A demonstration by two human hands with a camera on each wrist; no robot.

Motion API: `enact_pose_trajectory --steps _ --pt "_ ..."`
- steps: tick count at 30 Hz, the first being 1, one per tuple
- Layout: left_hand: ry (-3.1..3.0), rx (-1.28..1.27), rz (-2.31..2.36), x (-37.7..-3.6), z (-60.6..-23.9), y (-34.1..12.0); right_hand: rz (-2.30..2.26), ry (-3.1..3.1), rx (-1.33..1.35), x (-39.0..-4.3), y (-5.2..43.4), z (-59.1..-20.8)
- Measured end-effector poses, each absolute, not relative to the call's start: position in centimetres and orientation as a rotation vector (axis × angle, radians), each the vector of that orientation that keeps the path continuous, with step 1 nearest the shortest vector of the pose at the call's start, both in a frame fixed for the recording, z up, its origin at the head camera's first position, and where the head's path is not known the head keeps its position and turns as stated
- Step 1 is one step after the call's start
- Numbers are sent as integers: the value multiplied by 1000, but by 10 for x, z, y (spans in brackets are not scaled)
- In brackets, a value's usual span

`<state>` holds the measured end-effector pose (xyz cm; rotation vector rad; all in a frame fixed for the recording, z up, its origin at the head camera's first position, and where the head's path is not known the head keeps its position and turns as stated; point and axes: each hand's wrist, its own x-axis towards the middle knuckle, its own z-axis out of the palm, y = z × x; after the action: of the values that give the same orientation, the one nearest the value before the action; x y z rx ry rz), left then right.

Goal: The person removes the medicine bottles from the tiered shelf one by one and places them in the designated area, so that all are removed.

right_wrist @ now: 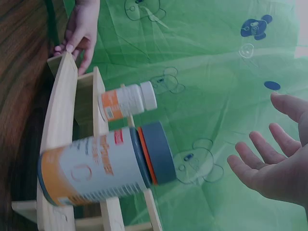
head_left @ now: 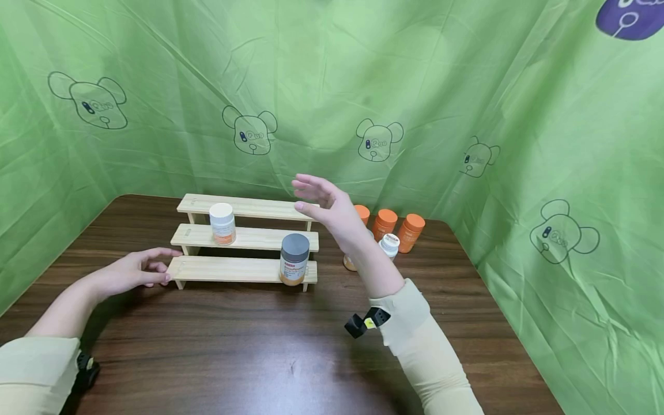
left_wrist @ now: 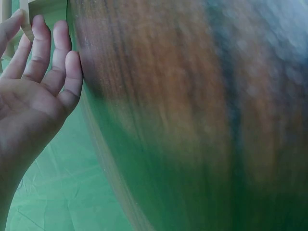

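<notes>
two bottles are already standing on the wooden stepped rack (head_left: 244, 237): a grey-capped bottle (head_left: 294, 259) on its lowest step, a white-capped bottle (head_left: 222, 223) on the middle one. judging by that, the orange-capped bottles (head_left: 398, 228) waiting right of the rack are still left. the right hand (head_left: 324, 203) is hovering released above the rack; the left hand (head_left: 132, 271) is touching its left end, fingers relaxed. a dark wood table (head_left: 249, 357) is carrying the rack, with green cloth (head_left: 415, 86) hanging behind it.

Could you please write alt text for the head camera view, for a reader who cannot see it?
A person's open right hand is raised above a three-step pale wooden shelf on a dark wooden table, while the left hand touches the shelf's lowest step. A grey-lidded bottle and a white-lidded bottle stand on the shelf; orange-lidded bottles wait behind.
</notes>
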<state>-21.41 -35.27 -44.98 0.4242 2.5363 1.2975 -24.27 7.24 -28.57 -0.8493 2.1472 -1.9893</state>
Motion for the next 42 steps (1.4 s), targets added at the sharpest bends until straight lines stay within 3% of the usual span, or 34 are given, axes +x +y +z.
enact_pose_trajectory --steps 30,42 --pt "2538 419 1306 -213 -449 -351 -1924 2151 -794 -240 -15 -308" --pt "2542 413 1294 -212 -446 -351 -1954 2185 -618 -237 -37 -324"
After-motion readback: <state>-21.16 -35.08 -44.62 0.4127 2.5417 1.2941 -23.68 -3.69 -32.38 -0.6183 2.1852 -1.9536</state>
